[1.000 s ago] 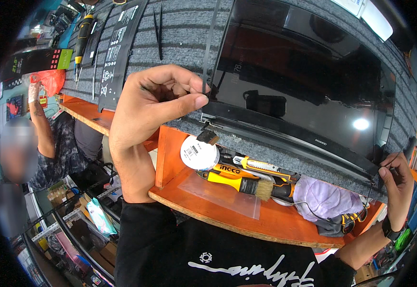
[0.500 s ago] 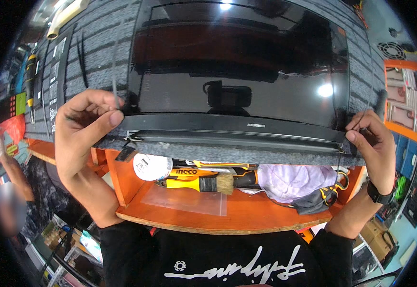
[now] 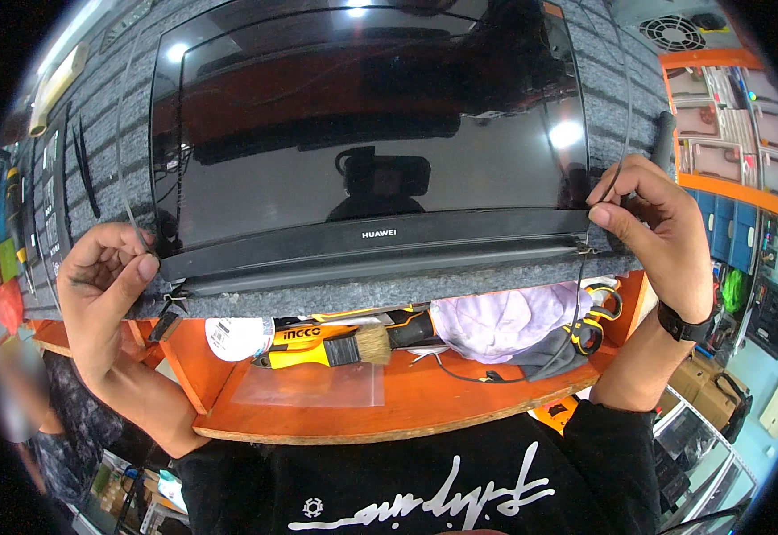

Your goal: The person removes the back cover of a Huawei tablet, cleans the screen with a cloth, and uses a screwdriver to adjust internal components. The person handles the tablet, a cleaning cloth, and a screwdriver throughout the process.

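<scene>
A black laptop screen (image 3: pixel 367 107) with a lower bezel and hinge lies face up on a ribbed grey mat (image 3: pixel 630 259). At its lower left corner my left hand (image 3: pixel 108 294) is closed in a pinch on a thin flexible strip (image 3: pixel 121 134), which runs up beside the screen's left edge. My right hand (image 3: pixel 657 236) pinches a similar thin strip (image 3: pixel 627 98) at the lower right corner, with its fingertips close to the bezel. A dark line, perhaps a cable, continues below that hand toward the shelf.
The orange shelf (image 3: pixel 407 419) under the mat holds a paintbrush (image 3: pixel 318 355), white round container (image 3: pixel 237 339), lilac cloth (image 3: pixel 496 321) and scissors. A long flat black part (image 3: pixel 50 214) lies left. Another person (image 3: pixel 77 419) is at lower left. Parts bins (image 3: pixel 719 267) stand right.
The view has turned, so the screen now sits level and further left in the picture. Both hands stay at the screen's lower corners, still pinching the strips.
</scene>
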The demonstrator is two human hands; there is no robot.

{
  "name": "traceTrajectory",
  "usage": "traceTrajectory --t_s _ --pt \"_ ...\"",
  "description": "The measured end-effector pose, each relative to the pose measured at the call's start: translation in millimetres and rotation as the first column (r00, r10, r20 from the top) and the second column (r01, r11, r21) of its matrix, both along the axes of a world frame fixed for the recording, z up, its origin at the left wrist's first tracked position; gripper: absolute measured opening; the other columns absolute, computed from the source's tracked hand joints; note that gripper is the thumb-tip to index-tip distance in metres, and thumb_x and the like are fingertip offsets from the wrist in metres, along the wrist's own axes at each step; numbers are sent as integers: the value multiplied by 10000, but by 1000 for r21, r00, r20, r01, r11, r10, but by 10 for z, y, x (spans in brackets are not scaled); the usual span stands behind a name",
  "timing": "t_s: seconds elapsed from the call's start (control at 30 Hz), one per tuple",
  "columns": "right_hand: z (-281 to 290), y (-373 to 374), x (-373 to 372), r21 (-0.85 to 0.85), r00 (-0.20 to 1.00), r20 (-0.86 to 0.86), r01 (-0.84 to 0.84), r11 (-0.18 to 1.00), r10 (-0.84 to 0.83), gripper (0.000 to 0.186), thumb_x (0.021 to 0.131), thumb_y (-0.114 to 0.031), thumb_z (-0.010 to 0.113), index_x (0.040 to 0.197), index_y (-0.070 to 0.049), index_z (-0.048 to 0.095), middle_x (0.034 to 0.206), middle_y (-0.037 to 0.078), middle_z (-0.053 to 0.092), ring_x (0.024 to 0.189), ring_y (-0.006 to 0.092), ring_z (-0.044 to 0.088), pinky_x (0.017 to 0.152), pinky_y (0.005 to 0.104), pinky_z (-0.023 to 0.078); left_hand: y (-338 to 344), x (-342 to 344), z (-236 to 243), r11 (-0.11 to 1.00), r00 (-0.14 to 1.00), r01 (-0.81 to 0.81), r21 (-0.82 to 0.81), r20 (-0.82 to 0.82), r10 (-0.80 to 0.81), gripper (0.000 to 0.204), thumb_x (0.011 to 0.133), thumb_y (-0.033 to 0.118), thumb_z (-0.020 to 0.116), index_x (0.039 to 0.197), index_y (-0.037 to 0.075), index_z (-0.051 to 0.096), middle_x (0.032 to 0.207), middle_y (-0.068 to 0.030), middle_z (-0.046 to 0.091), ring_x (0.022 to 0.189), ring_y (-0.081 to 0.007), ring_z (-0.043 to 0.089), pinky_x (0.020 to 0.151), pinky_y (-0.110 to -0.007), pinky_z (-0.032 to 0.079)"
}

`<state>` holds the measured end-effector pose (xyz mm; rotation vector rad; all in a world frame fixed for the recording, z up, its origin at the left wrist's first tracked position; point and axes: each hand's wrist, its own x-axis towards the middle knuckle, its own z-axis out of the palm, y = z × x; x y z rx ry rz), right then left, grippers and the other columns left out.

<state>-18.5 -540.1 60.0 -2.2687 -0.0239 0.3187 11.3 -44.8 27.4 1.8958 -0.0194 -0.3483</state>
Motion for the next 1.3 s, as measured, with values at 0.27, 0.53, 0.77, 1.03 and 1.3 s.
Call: traceTrajectory --t_s 0.27,0.53,0.77,1.03,1.3 --pt "-6 -6 -10 -17 1000 9 -13 1000 13 124 848 -28 748 863 8 630 918 56 675 859 141 608 782 275 470 39 4 -9 998 1000 -3 63 3 3 187 862 -66 714 1022 4 647 941 18 628 839 -40 571 761 -182 415" --pt "-28 -67 -17 -18 1000 23 -3 1000 3 118 866 -63 760 941 -13 684 864 35 641 772 107 583 695 260 466 299 -2 -148 994 1000 30 102 4 -31 175 908 -24 678 1065 22 613 961 30 567 848 -37 507 757 -176 363" --pt "-14 -71 -15 -45 999 32 -19 999 21 113 869 -63 758 944 -15 687 837 22 603 753 89 565 661 252 460 311 30 -132 992 998 66 105 -11 -65 242 901 -37 679 1129 6 609 977 30 564 864 -40 512 787 -179 370" --pt "-26 -47 -28 -17 999 33 -26 1000 26 99 864 -42 752 910 -8 671 925 26 680 799 92 589 704 238 458 195 -9 -129 995 1000 0 97 21 -2 312 890 -37 692 1189 3 615 935 40 571 866 -40 530 781 -179 385" --pt "-33 -69 -18 -10 997 66 -27 1000 28 136 844 -65 778 929 -19 682 820 21 598 735 91 550 653 250 459 331 -3 -222 989 998 -18 150 57 9 226 917 -5 689 1127 42 620 942 60 560 787 3 485 641 -147 327"
